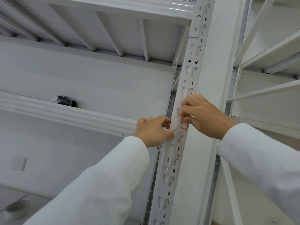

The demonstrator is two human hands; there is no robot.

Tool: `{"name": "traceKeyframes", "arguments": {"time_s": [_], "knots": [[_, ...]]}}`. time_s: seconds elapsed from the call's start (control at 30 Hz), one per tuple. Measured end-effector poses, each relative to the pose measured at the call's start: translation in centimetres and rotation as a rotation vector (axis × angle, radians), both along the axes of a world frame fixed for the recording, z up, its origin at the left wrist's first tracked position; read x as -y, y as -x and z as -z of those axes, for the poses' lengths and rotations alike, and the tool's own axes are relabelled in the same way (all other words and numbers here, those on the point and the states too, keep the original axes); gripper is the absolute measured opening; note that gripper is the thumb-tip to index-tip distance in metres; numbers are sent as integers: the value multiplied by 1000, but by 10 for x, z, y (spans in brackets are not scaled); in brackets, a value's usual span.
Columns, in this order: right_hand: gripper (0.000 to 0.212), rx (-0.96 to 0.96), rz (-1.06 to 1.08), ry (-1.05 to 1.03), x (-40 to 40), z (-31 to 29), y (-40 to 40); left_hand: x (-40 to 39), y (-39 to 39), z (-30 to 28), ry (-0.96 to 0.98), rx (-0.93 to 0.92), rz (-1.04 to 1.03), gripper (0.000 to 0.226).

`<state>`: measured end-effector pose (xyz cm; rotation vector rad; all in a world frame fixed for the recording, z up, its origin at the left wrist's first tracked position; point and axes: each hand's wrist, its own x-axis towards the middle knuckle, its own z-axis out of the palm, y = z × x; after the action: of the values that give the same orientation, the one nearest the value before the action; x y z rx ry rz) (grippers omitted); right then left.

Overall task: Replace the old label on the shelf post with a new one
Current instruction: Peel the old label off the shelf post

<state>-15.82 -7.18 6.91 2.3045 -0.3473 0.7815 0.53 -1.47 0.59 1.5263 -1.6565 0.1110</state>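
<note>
Head view: a small white red-bordered paper label (184,123) is pinched in the right hand (205,116) grip against the white slotted steel shelf post (188,75); beside this grip, the post edge is clasped by the left hand (153,131).

Two bare hands, left hand (153,131), right hand (205,116), long loose white sleeves (103,184), faintly creased

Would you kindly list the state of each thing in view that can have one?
label: stuck on the post, upper part under the fingertips.
shelf post: upright, slots open.
right hand: fingertips on the label.
left hand: resting against the post's edge.
dark bundle: lying on the shelf.
</note>
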Motion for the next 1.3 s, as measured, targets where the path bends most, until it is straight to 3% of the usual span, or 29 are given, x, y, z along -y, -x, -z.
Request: {"name": "traceKeyframes", "arguments": {"time_s": [0.5, 0.7, 0.83, 1.13, 1.3], "knots": [[9, 27, -26, -24, -4, 2, 8, 0, -1, 1, 11, -1, 6, 34], [39, 203, -17, 56, -4, 13, 12, -2, 0, 1, 5, -4, 20, 34], [26, 264, -21, 144, -6, 31, 11, -1, 0, 1, 8, 2, 7, 34], [31, 433, 68, 157, -2, 57, 0, 3, 0, 2, 30, -5, 0, 33], [15, 527, 19, 177, 1, 63, -3, 2, 0, 2, 42, 0, -9, 33]]}}
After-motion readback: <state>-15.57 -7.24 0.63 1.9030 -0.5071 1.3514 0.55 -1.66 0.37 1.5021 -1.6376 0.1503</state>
